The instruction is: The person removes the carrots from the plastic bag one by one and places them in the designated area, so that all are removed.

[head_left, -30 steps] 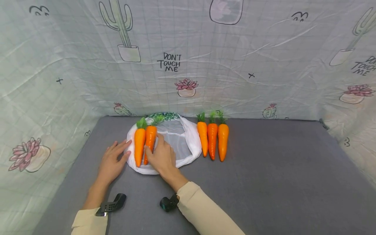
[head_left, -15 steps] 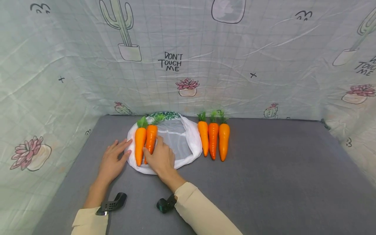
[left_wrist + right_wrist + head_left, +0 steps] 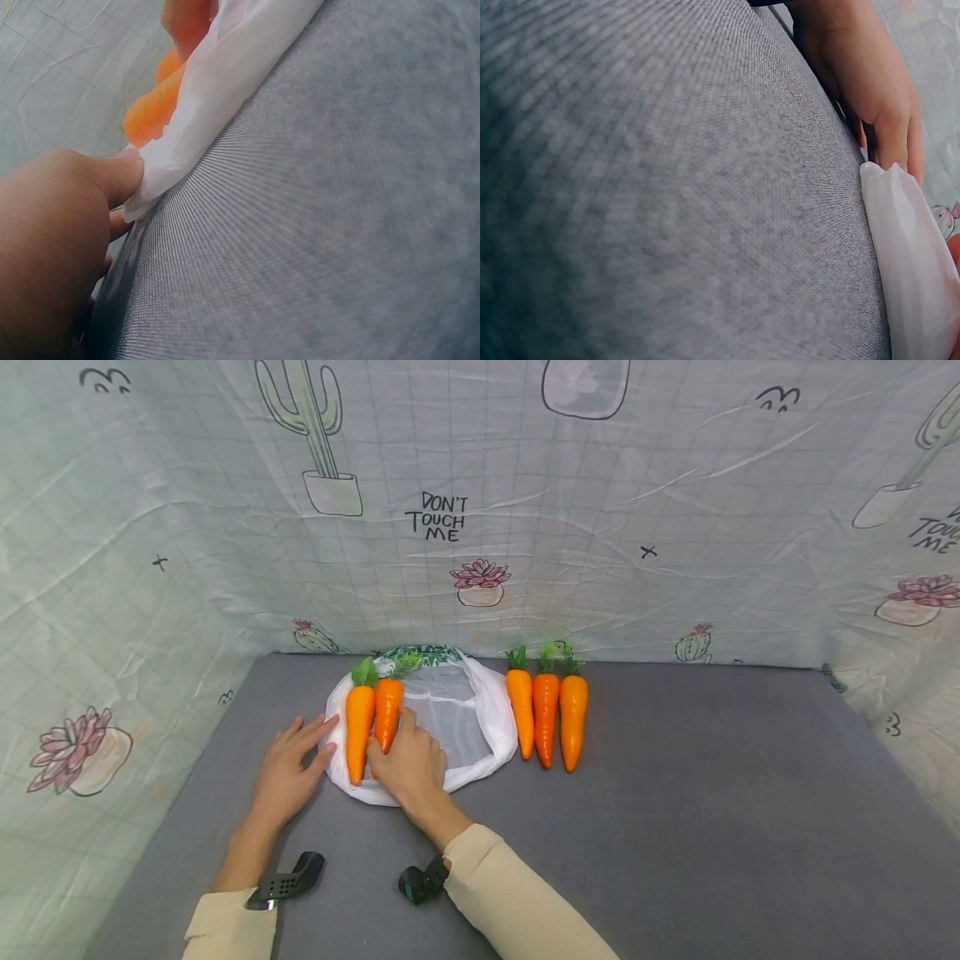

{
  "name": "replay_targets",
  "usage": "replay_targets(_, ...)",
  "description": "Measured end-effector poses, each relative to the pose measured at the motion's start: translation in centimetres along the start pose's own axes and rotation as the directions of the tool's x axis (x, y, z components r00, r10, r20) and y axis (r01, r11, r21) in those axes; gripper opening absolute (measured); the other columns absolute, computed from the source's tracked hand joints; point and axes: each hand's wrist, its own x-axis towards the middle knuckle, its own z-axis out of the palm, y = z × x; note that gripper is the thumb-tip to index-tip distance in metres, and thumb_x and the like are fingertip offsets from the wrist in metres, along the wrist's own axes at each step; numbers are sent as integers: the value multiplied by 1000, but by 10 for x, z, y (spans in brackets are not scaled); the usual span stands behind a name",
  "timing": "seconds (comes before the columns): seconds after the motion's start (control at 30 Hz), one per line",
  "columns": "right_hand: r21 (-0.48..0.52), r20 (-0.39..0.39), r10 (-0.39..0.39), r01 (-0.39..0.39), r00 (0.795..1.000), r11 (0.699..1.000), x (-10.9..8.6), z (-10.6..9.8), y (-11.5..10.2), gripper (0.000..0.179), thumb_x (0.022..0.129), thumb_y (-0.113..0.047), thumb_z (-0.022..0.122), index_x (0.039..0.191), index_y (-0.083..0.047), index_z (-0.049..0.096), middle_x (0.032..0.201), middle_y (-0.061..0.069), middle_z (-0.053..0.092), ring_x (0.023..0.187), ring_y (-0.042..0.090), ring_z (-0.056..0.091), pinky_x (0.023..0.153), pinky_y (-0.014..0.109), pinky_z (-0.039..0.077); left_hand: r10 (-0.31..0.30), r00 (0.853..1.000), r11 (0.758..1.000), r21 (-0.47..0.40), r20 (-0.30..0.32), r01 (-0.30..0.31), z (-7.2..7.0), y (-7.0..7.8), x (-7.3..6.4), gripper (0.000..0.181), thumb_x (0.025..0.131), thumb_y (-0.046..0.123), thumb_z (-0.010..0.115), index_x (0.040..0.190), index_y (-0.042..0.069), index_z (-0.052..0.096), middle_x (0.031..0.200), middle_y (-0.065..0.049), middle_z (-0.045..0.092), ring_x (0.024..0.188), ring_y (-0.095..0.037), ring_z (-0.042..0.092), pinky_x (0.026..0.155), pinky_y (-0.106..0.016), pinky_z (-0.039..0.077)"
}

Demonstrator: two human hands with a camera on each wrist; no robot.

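Observation:
A white plastic bag point(image 3: 497, 718) with a green print lies on the grey table, its mouth rolled wide. Two orange toy-like carrots with green tops rest side by side at its left, the left carrot point(image 3: 359, 731) and the right carrot point(image 3: 388, 702). My right hand point(image 3: 412, 760) reaches into the bag and grips the right carrot's lower half, thumb on one side and fingers on the other; its tip is hidden. With fingers extended, my left hand point(image 3: 288, 772) touches the bag's left rim. In the left wrist view, its thumb lies against the white plastic point(image 3: 210, 90).
Just right of the bag, three more carrots point(image 3: 546, 718) lie in a row with their leafy tops toward the back. A printed cloth point(image 3: 570, 568) hangs behind and at both sides of the grey table point(image 3: 712, 810).
My right hand has shifted slightly left and closer around the right carrot in the bag. My left hand stays at the rim. The head view has moved slightly.

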Motion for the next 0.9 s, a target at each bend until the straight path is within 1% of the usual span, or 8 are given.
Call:
replay_targets(0.2,27,-18,-10,10,1000,1000,0,2,1,47,83,-38,63,119,-10,54,67,2,59,56,23,59,44,33,42,-5,1000,1000,-9,1,5,0,0,-1,42,96,23,57,136,9,54,139,-22,47,134,-47,28,110,-62,12)
replay_targets(0.37,52,-18,-10,11,1000,999,1,2,2,44,80,-35,65,115,-11,53,64,0,55,54,22,57,43,32,40,-13,1000,1000,-5,2,13,2,-1,-1,43,96,24,57,137,10,54,140,-22,47,135,-47,28,110,-62,11)
replay_targets(0.57,84,-22,-7,9,1000,996,1,2,2,42,76,-31,66,110,-11,53,60,-2,51,52,20,52,42,30,39,6,1000,1000,-11,-11,-6,1,0,-1,42,96,23,58,136,10,55,138,-22,48,134,-48,29,109,-63,12)
replay_targets(0.73,89,-41,-21,25,999,996,1,1,3,46,75,-30,67,114,-10,54,61,-2,51,53,21,52,44,30,40,13,1000,1000,-12,-14,-13,2,0,-1,42,96,22,58,135,9,55,138,-23,48,133,-49,29,109,-63,12)
replay_targets(0.9,86,-68,-60,66,996,994,1,0,3,52,74,-27,70,120,-8,55,62,-2,52,52,21,52,44,29,41,14,1000,1000,-13,-12,-14,1,0,-1,41,95,21,58,135,8,55,138,-24,48,133,-49,29,108,-64,12)
